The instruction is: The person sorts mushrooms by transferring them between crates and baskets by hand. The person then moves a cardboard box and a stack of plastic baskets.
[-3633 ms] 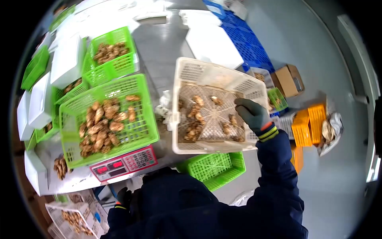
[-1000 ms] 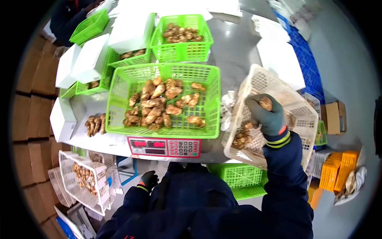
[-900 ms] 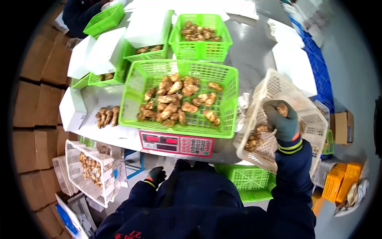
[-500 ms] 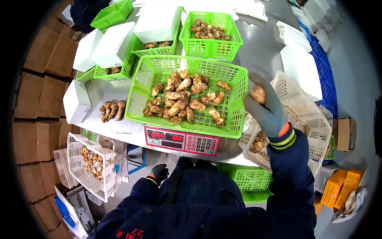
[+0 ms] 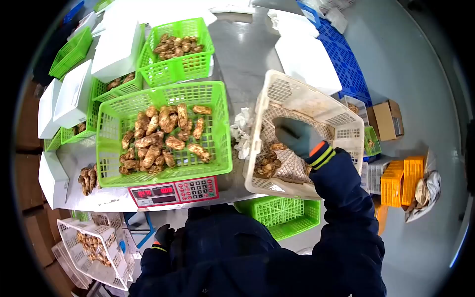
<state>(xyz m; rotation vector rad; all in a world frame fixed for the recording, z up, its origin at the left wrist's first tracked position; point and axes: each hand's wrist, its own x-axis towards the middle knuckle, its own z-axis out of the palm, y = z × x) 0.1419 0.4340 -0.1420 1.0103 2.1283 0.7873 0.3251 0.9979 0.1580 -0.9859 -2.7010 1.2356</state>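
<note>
My right hand [image 5: 299, 137], in a grey glove, reaches down into a white plastic basket [image 5: 269, 81] right of the scale. Its fingers are blurred and turned away, so I cannot tell if they hold anything. Brown mushrooms [image 5: 267, 165] lie beside it on a mesh liner [image 5: 292, 171]. To the left, a green basket [image 5: 225, 126] holding many brown-and-white mushrooms [image 5: 157, 139] rests on a red-fronted digital scale [image 5: 173, 192]. My left hand [image 5: 164, 234], dark-gloved, hangs low by my side, empty, its fingers loosely apart.
Another green basket of mushrooms [image 5: 175, 64] stands behind. White foam boxes [image 5: 74, 96] sit on green baskets at left; several loose mushrooms [image 5: 88, 179] lie near the scale. Crumpled white paper [image 5: 241, 133] lies between the baskets. Below the table are a green crate [image 5: 279, 215] and a tilted white basket [image 5: 96, 247].
My view has swung right. My right hand, which held a mushroom beside the green basket, has moved into the white basket; that mushroom no longer shows in it. The left hand stays low.
</note>
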